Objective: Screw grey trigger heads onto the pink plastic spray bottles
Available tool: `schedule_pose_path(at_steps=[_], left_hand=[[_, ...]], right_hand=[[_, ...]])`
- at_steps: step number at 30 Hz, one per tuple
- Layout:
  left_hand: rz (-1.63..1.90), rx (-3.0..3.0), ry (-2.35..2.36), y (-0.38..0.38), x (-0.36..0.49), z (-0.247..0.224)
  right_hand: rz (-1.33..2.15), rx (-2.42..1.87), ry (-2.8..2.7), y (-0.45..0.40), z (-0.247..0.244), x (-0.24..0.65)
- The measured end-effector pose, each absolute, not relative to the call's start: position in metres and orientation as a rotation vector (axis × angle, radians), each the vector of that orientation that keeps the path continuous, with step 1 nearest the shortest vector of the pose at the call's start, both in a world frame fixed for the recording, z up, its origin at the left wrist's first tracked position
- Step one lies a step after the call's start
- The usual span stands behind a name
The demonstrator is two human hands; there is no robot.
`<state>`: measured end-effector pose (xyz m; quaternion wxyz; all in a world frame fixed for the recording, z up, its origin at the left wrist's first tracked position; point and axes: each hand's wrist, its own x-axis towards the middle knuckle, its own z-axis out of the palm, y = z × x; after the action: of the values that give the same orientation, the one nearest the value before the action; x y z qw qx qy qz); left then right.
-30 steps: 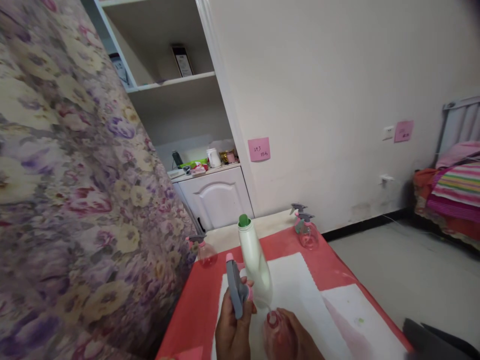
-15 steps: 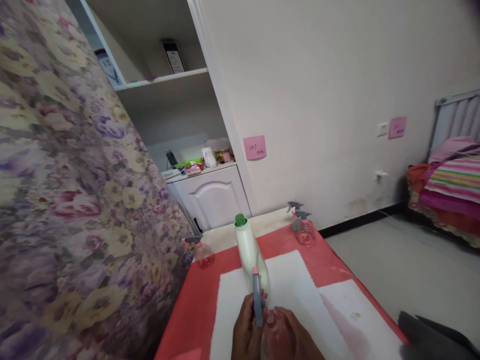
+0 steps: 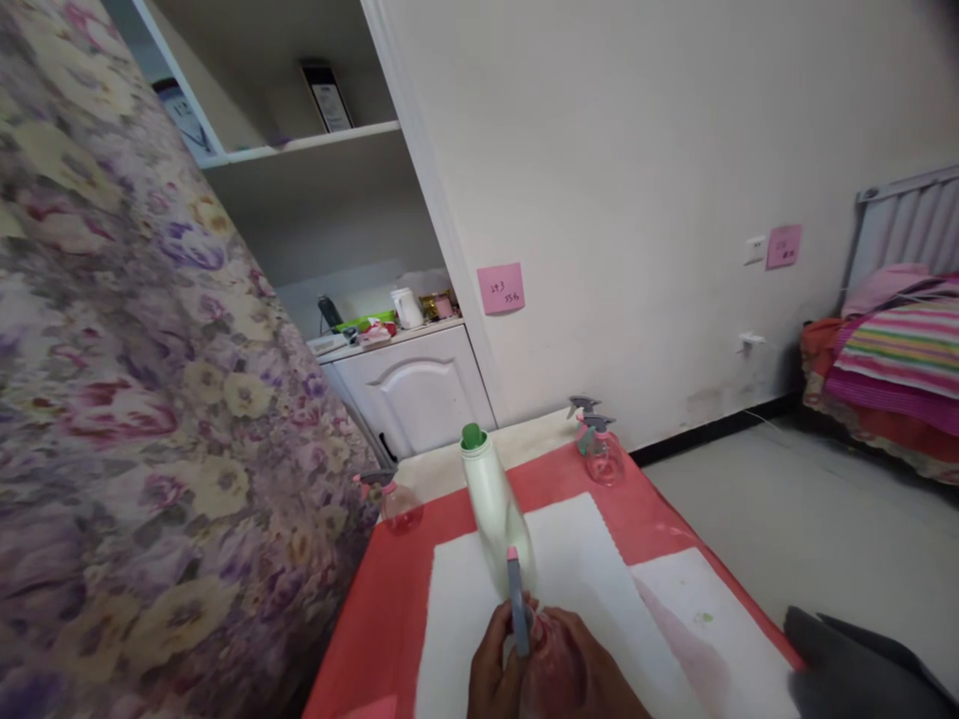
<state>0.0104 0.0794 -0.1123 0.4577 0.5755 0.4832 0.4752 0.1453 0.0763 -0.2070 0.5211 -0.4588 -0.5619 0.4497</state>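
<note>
My left hand (image 3: 490, 661) is closed around a grey trigger spray head (image 3: 516, 604) with a pink tip. Wrapped round the clear pink bottle (image 3: 552, 664) is my right hand (image 3: 595, 659). The spray head sits right at the bottle's neck; whether it is seated on it is hidden by my fingers. Just beyond my hands, a pale green detergent bottle (image 3: 490, 494) with a green piece (image 3: 472, 435) in its mouth stands on a white sheet (image 3: 576, 559).
Spray bottles stand on the red-covered table (image 3: 367, 609): one pink bottle (image 3: 401, 506) at the left, another pink one (image 3: 603, 459) at the back right with one behind it. A floral curtain (image 3: 150, 399) hangs at the left. A dark object (image 3: 846, 659) lies at the lower right.
The spray head has come against the pink bottle's neck, which stood uncovered beside it before. My view has shifted slightly, so the surroundings sit a little further left and higher.
</note>
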Motion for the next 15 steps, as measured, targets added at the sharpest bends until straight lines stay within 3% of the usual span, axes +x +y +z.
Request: schedule_pose_path(at_steps=[15], left_hand=[[1.258,1.285,1.239,0.078,0.022,-0.115]], right_hand=[[1.037,-1.102,-1.264,0.071,-0.188,0.145]])
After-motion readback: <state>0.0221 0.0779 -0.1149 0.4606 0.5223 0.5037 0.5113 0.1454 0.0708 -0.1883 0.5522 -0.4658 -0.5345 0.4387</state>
